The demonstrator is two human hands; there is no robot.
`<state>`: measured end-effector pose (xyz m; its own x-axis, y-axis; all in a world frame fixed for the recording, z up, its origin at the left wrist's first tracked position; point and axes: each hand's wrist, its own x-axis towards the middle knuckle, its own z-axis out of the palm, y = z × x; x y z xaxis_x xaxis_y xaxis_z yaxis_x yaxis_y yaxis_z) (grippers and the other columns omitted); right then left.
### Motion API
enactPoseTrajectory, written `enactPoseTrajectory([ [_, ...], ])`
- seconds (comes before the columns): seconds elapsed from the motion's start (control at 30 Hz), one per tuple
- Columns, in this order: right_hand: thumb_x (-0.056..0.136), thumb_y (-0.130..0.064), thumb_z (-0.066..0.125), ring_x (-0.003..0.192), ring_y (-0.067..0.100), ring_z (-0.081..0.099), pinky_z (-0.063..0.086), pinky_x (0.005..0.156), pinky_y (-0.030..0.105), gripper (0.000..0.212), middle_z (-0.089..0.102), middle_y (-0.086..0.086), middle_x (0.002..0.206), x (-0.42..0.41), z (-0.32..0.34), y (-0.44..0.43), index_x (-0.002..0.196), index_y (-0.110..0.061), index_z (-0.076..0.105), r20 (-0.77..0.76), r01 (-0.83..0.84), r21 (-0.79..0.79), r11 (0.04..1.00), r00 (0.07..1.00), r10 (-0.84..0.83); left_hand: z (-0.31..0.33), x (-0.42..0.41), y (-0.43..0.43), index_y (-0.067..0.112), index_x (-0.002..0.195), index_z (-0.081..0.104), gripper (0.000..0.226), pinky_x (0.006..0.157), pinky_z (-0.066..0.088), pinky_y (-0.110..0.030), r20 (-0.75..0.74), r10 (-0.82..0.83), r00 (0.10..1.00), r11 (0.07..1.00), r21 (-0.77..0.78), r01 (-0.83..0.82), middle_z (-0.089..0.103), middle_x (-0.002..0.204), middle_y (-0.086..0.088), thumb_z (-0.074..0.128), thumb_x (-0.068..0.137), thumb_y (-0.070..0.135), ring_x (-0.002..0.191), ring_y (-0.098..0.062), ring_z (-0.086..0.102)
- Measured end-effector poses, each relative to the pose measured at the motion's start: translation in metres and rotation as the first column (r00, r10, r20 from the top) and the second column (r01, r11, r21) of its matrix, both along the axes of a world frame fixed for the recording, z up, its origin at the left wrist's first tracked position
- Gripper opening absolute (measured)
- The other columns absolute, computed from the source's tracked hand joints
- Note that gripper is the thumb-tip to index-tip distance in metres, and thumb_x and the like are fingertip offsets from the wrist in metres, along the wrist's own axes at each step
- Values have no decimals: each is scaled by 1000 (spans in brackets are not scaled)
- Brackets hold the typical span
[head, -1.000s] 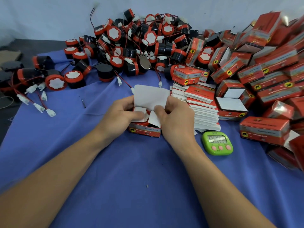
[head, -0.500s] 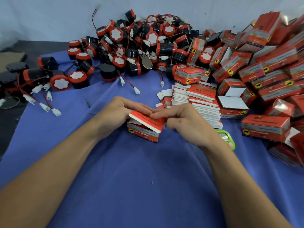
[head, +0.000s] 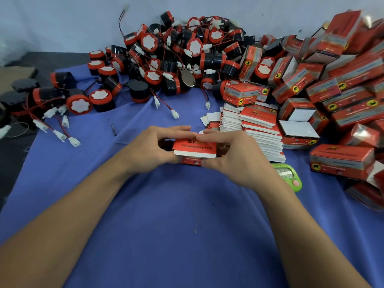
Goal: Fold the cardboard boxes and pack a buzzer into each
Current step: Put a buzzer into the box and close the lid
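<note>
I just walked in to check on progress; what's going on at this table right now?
A person holds a red cardboard box over the blue cloth, left hand and right hand gripping its ends, the lid flap folded over but not yet tucked in. Loose buzzers are heaped behind, a stack of flat boxes lies just right of the hands, and folded boxes are piled farther right.

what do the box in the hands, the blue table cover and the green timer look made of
The box looks like printed cardboard: slightly glossy red outside, plain white along the flap edge. The table cover looks like matte woven fabric; it wrinkles and folds. The timer is probably moulded plastic, smooth and shiny green.
</note>
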<state>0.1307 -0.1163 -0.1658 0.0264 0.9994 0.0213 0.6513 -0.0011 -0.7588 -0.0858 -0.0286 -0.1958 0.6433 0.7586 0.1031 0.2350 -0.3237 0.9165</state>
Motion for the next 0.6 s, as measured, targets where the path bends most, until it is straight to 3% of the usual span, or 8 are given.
enactPoseTrajectory([
  [0.1,73,-35,90,130,-10,50,43,108,21,66,52,-18,148,7,3,-2,134,-35,67,-73,-82,-52,995,994,78,1,2,-3,68,115,66,67,108,46,-24,-47,41,998,997,70,-38,57,134,38,83,73,19,133,13,50],
  [0.2,91,-26,75,133,-16,43,41,103,14,39,57,-15,144,10,1,1,130,-33,71,-178,-84,-27,996,981,78,3,6,-10,69,112,66,67,98,51,-15,-87,116,989,973,208,-95,68,118,37,86,69,22,115,13,62],
  [0.27,92,-17,71,134,-14,43,44,97,12,41,55,-17,146,11,-2,3,129,-36,71,-119,-78,-23,997,990,75,2,8,-16,66,116,67,70,89,51,-9,-67,157,985,961,241,-136,71,109,37,90,67,21,104,13,67],
  [0.4,91,-17,74,129,-15,44,44,92,5,42,55,-18,147,13,-4,4,128,-38,71,-104,-83,-10,996,991,82,0,10,-19,47,132,67,74,86,41,1,-104,236,966,935,296,-196,65,102,46,94,67,23,107,21,60],
  [0.6,88,-24,79,134,-11,43,41,101,11,50,50,-17,151,18,0,4,134,-38,66,-33,-141,-17,990,990,140,9,3,-15,55,134,60,81,99,43,-8,-213,111,971,968,243,-57,53,135,46,82,56,55,126,23,47],
])
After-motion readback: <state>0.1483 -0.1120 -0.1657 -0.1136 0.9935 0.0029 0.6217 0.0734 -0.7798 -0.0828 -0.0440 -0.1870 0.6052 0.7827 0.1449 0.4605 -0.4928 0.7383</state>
